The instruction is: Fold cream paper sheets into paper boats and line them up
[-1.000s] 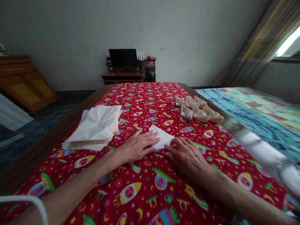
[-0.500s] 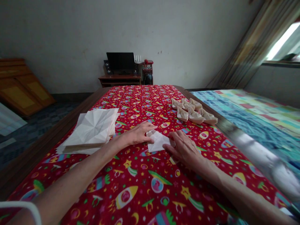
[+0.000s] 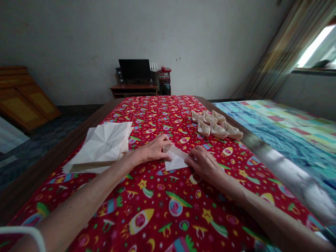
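A small folded sheet of white paper (image 3: 176,159) lies on the red patterned tablecloth (image 3: 162,206) between my hands. My left hand (image 3: 156,148) grips its left edge, thumb in front and fingers behind. At the right edge my right hand (image 3: 202,161) pinches the paper between thumb and curled fingers. To the left is a stack of creased white paper squares (image 3: 105,143), the top one marked with creases fanning from its centre. Beyond my right hand, several folded paper pieces with pointed ends (image 3: 218,130) stand in two rows.
A bed with a blue and multicoloured cover (image 3: 249,129) runs along the right of the table. Against the far wall is a desk with a black monitor (image 3: 134,69). A wooden cabinet (image 3: 26,98) stands at left. A white curved tube (image 3: 28,231) crosses the lower left corner.
My left hand went from lying flat over the paper to gripping its left edge. My right fingers closed on the right edge. The view shifted slightly, and the last half second shows little movement.
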The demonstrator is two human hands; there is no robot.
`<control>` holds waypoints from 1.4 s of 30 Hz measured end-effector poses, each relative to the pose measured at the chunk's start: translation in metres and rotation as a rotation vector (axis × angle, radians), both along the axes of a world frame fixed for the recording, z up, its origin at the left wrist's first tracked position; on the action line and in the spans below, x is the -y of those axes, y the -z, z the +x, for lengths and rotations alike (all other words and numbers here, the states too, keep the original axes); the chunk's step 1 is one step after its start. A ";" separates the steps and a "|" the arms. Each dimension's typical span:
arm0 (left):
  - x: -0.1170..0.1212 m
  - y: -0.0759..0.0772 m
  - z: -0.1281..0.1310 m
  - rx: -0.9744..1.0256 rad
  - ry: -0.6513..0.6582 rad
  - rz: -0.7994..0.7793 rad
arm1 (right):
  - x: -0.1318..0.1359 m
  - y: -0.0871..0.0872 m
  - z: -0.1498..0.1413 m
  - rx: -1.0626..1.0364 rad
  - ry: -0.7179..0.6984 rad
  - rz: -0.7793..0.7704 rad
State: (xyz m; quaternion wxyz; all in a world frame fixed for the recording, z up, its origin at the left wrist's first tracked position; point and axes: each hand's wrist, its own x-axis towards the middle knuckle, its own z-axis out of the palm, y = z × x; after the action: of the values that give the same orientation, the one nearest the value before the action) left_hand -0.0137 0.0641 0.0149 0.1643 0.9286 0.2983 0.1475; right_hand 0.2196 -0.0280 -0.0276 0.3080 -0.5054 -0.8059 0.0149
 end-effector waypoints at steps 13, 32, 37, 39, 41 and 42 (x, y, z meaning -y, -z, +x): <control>0.020 0.006 0.002 0.014 -0.401 -0.053 | -0.058 -0.027 0.002 0.115 -0.354 -0.026; 0.009 0.010 0.005 0.054 -0.332 -0.155 | -0.049 -0.022 -0.018 -0.084 -0.071 -0.213; 0.014 0.009 0.005 0.070 -0.317 -0.127 | -0.039 -0.022 -0.017 0.097 -0.129 0.081; 0.017 0.012 0.005 0.081 -0.305 -0.079 | -0.036 -0.022 -0.017 0.139 -0.202 0.065; 0.018 0.018 0.006 0.109 -0.299 0.004 | -0.035 -0.022 -0.017 0.117 -0.254 0.001; 0.019 0.022 0.006 0.129 -0.297 0.055 | -0.035 -0.021 -0.017 0.092 -0.261 -0.030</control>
State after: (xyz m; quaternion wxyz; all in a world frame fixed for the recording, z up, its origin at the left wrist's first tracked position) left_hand -0.0081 0.0449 -0.0066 0.1339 0.8670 0.4169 0.2377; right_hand 0.2027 0.0074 -0.0066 0.2585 -0.4009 -0.8778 0.0436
